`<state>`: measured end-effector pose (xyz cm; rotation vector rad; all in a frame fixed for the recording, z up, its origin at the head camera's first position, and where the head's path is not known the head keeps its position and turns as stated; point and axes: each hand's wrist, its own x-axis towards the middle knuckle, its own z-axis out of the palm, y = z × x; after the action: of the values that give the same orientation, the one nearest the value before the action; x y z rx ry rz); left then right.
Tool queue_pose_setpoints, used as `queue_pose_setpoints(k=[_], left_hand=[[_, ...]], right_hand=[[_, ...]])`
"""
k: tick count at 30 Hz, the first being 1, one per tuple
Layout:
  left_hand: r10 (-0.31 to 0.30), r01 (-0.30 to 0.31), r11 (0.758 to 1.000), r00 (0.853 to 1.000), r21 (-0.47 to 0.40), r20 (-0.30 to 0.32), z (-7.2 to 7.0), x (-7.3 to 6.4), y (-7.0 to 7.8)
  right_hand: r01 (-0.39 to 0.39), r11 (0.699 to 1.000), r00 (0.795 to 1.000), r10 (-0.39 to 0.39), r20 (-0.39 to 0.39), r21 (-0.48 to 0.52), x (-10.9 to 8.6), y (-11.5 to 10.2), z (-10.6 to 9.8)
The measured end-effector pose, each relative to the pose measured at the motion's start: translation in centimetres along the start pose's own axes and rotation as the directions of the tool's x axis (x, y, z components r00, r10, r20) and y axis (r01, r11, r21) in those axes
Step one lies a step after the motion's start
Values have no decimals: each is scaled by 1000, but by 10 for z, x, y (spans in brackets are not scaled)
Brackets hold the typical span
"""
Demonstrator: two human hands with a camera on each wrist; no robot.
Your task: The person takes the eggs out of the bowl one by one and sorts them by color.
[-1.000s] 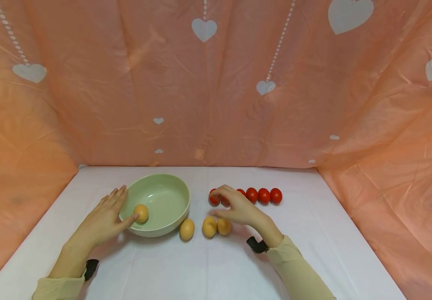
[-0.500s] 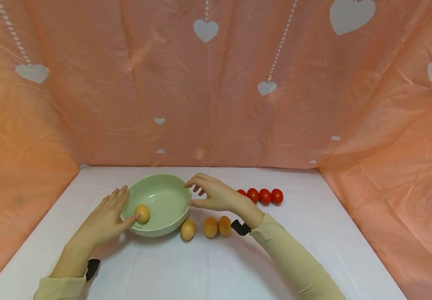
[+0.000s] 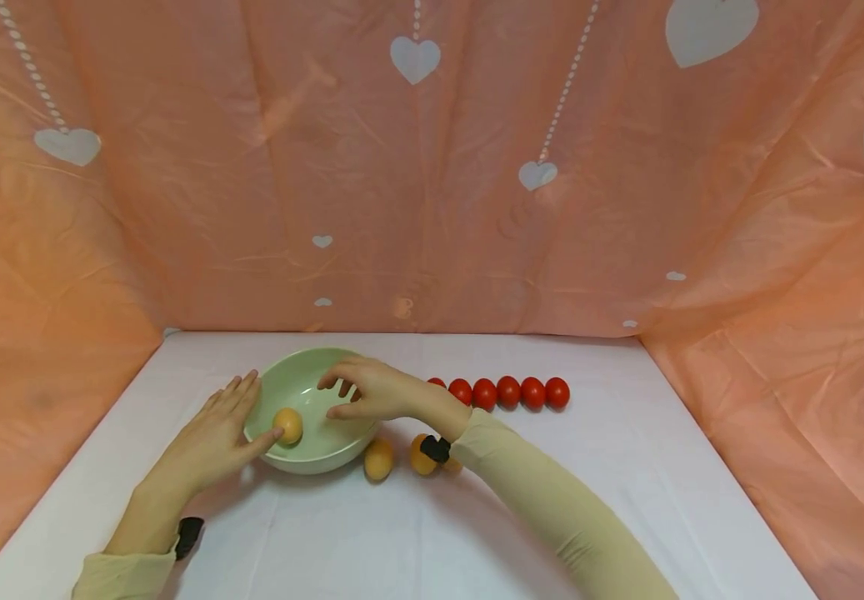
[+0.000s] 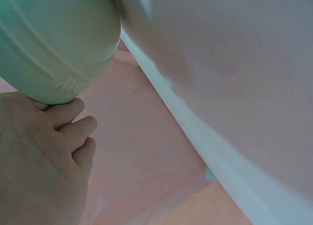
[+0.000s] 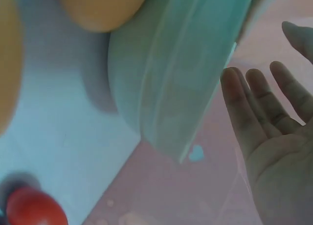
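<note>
A light green bowl point(image 3: 319, 463) stands on the left of the table, with one yellow egg-shaped piece point(image 3: 290, 425) inside near its left wall. My left hand point(image 3: 202, 442) rests against the bowl's left side, fingers straight, thumb over the rim close to that piece. In the left wrist view, its fingertips touch the bowl's outer wall point(image 4: 58, 44). My right hand point(image 3: 375, 390) hovers over the bowl's right part. The right wrist view shows its fingers point(image 5: 239, 105) spread, with nothing held. Another yellow piece point(image 3: 379, 460) lies beside the bowl.
Two more yellow pieces point(image 3: 422, 460) lie farther right, partly covered by the right wrist's black strap point(image 3: 435, 449). Behind the right forearm runs a row of several red tomatoes point(image 3: 508, 392). An orange curtain point(image 3: 432, 250) encloses the white table point(image 3: 342, 542).
My right hand has moved left from above the red tomatoes to over the bowl, without a visible load. My left hand has stayed at the bowl's side.
</note>
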<state>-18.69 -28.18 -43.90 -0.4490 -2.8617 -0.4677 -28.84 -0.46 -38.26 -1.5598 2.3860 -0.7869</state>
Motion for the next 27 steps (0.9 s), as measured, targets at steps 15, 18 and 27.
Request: queue_pose_setpoints(k=[15,18,27], left_hand=[[-1,1,1000,1000,6,1,-1,0,0],[0,0,1000,1000,5,-2,-1,-1,0],[2,-2,1000,1000,6,1,-2,-1,1]], right_hand=[[-44,996,991,54,123,-82,42,3,25],[-67,993,987,80,140,-96,47,5,30],[-99,987,976,121,182,-124,59,7,39]])
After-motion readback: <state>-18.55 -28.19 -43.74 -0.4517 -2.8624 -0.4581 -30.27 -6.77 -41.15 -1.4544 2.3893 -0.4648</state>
